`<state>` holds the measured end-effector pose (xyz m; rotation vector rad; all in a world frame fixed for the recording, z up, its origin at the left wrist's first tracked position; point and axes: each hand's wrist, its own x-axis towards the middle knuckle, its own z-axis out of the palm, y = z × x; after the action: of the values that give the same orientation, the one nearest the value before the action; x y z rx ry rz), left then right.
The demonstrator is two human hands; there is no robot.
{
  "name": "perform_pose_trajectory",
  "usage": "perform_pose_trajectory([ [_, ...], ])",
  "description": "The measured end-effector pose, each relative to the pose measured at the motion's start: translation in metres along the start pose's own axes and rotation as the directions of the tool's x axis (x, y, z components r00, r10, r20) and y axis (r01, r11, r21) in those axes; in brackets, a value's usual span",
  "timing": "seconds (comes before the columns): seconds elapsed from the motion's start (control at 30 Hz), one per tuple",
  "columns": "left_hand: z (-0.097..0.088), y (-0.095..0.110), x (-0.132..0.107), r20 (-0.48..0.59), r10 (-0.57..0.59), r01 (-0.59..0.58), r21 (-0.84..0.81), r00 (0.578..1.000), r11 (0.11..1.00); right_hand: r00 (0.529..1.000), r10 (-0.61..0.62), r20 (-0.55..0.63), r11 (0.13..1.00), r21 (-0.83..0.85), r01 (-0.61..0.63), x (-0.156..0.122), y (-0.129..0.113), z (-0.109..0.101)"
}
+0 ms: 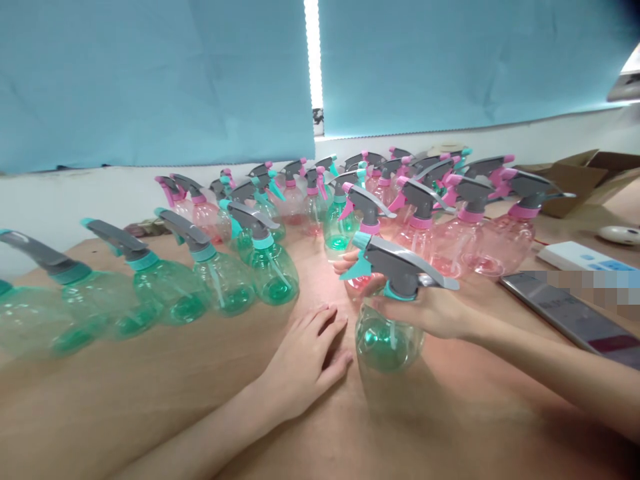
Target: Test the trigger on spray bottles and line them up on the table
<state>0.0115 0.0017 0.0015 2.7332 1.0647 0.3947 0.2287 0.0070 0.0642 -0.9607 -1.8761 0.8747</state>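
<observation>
A green spray bottle (389,341) with a grey and turquoise trigger head stands upright in front of me. My right hand (433,310) reaches in from the right and is closed around its neck just under the head; part of the fingers is hidden behind the bottle. My left hand (300,360) lies flat on the wooden table (210,393), left of that bottle and apart from it, fingers stretched and holding nothing. The nearest other green spray bottle (274,273) stands beyond my left hand.
Several green bottles (170,290) form a row on the left. Several pink bottles (463,240) stand on the right, with mixed colours behind. On the right lie a phone (565,317), a white power strip (575,257), a white mouse (620,235) and a cardboard box (575,180).
</observation>
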Motion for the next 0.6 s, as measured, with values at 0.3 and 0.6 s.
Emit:
perform_pose_trajectory([
  [0.3,0.000,0.000,0.000,-0.009,0.009,-0.009,-0.003,1.000,1.000,0.990,-0.062,0.129,0.994,0.094,0.050,0.001,0.009,-0.005],
  [0.6,-0.002,0.001,0.000,-0.014,0.009,-0.009,-0.014,1.000,1.000,0.998,-0.006,0.060,1.000,0.028,0.004,-0.002,0.007,-0.001],
])
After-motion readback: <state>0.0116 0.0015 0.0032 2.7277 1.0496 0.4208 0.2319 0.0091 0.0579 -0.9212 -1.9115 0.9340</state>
